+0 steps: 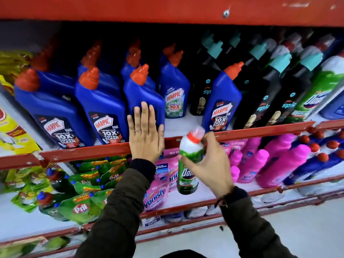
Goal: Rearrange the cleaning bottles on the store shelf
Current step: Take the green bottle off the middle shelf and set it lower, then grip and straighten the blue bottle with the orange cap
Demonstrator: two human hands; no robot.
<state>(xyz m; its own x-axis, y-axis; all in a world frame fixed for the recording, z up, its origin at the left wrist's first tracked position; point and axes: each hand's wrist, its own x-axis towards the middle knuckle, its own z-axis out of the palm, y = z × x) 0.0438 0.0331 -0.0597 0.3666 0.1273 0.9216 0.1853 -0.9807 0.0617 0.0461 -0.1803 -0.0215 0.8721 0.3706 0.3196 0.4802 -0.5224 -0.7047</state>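
My right hand (pixel 210 164) holds a green and white Domex bottle (pixel 189 161) with a red cap, upright in front of the red shelf rail (pixel 93 151). My left hand (pixel 145 135) lies flat, fingers together, against the front of a blue Harpic bottle (pixel 143 95) with an orange cap. More blue Harpic bottles (pixel 100 105) stand in rows to the left. One blue Harpic bottle (pixel 222 101) stands alone among black Spic bottles (pixel 268 94) on the right. A gap of bare white shelf (pixel 178 125) lies between the two.
A green-label Harpic bottle (pixel 175 94) stands behind the gap. Green and white Domex bottles (pixel 323 90) stand at far right. Below are pink bottles (pixel 283 161), Vanish pouches (pixel 158 194) and green Pril pouches (pixel 81 207). Yellow packs (pixel 13 131) sit far left.
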